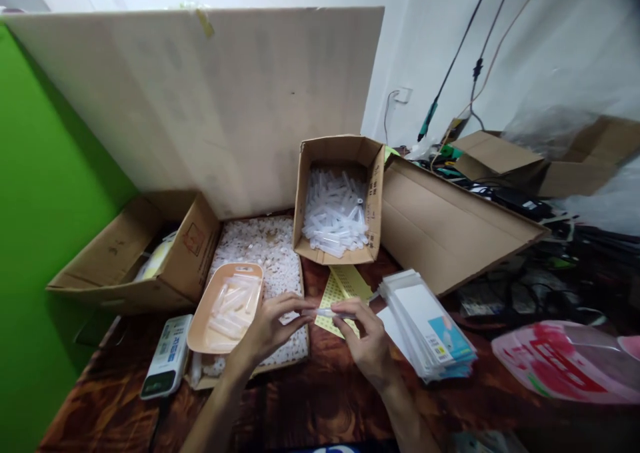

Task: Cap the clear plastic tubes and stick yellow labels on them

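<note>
A pale board (225, 106) and a green panel (50, 239) wall off a wood-patterned desk (320, 406), seen here through the head camera I follow from a distance. At centre, a slim clear tube (329, 312) is held level above the desk, between two bare hands. The left hand (283, 323) pinches one end in its fingertips; the right hand (367, 339) grips the other between thumb and fingers. Whether a cap sits under the left fingertips, I cannot tell.

From my seat, the step looks like fine two-handed work on the tube's ends: I judge it best done with both grips in one straight line, pressure even and light, since thin plastic could flex or slip if pushed askew.

Just beneath lies a yellow dotted sheet (350, 281); I would hold the tube clear of it. On the left, a peach tray (197, 329) of tubes rests over a bed of small white pieces (273, 239). Behind the hands, a cardboard box (376, 206) holds many more tubes. To the right sits a stack of packets (425, 326), with a pink bag (555, 363) farther out.
</note>
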### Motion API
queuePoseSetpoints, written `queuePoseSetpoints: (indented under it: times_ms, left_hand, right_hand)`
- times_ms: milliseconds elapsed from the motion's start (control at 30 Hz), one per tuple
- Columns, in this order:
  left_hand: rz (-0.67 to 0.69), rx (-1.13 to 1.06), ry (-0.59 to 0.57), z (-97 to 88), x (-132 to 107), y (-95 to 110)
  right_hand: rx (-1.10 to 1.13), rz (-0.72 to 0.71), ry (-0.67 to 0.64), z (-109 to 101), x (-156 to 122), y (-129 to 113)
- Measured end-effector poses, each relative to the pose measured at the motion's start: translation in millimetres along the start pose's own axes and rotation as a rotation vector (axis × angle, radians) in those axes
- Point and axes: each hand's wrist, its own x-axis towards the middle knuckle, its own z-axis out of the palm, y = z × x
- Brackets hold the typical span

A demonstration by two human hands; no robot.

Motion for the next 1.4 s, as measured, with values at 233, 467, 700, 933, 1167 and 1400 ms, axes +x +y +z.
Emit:
queuePoseSetpoints:
  times_ms: [233,467,700,933,1167,1400]
  left_hand:
    - [-0.031,-0.126,0.032,6.7,-6,0]
    - [-0.154,-0.133,0.128,30.4,-6,5]
    - [-0.098,-0.162,0.182,46.5,-13,0]
    - [-0.235,-0.144,0.158,54.7,-16,3]
    - [-0.174,-0.128,0.083,62.4,-12,10]
    - [-0.258,-0.162,0.008,82.4,-7,20]
  right_hand:
    - [0.029,0.028,0.032,1,-4,2]
    - [0.066,0.121,-0.053,0,-10,0]
    - [0.198,0.33,-0.012,6,-19,9]
    - [0.185,0.339,0.005,2,-29,15]
    - [0.198,0.394,0.037,-5,-39,20]
    - [0.245,0.397,0.076,-21,-52,26]
